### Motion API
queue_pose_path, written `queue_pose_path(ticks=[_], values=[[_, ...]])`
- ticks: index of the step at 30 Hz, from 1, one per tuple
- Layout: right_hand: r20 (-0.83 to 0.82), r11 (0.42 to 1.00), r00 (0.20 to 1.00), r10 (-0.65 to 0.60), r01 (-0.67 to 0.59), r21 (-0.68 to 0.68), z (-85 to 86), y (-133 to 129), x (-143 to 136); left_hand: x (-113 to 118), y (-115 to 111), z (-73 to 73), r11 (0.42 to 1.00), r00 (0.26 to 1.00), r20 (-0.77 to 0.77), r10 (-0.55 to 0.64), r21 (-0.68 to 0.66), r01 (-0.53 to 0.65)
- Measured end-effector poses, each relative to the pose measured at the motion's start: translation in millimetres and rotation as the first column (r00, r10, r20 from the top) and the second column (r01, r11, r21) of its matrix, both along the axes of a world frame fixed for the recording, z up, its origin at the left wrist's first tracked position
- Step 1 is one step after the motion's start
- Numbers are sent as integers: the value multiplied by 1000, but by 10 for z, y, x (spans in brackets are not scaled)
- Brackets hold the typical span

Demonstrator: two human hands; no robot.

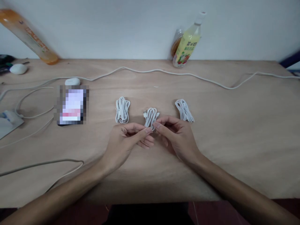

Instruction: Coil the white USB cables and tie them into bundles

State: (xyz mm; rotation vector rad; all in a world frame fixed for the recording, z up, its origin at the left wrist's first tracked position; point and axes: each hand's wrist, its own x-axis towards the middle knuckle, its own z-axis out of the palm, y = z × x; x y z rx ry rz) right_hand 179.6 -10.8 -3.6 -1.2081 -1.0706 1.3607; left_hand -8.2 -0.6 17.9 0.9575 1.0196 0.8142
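Note:
Between my two hands is a coiled white USB cable (pixel 151 116), its plug showing at the upper left of the bundle. My left hand (pixel 131 136) pinches the bundle's lower end between thumb and fingers. From the other side, my right hand (pixel 174 132) grips its lower right edge, thumb against forefinger. Another bundled white cable (pixel 122 110) lies on the table just beyond my left hand. A third white cable bundle (pixel 184 110) rests behind my right hand, which hides part of its near end.
On the left lie a phone (pixel 72 104) with a blurred screen, a white earbud case (pixel 72 82) and loose cords. A long white cord (pixel 159 70) crosses the back of the wooden table (pixel 234 140). Against the wall stand a yellow-labelled bottle (pixel 188 47) and an orange bottle (pixel 32 37).

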Motion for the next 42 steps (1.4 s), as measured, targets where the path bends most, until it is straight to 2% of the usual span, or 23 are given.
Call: queue_pose_path(ticks=[10, 17, 26, 33, 42], values=[[-141, 999, 990, -9, 3, -48, -9, 2, -33, 16, -11, -51, 998, 995, 100, 10, 57, -16], [-121, 997, 991, -58, 52, -53, -20, -3, -22, 54, -26, -63, 996, 968, 247, 35, -88, -13], [-160, 998, 987, -5, -6, -66, -17, -11, -25, 63, -31, -61, 963, 914, 402, 49, -261, 63], [-161, 996, 987, 2, -16, -85, -10, -7, -32, 60, -29, -71, 944, 912, 402, 78, -324, 62], [-181, 998, 984, 8, -20, -67, -35, 1, -31, 92, -18, -75, 943, 881, 463, 100, -327, 65]])
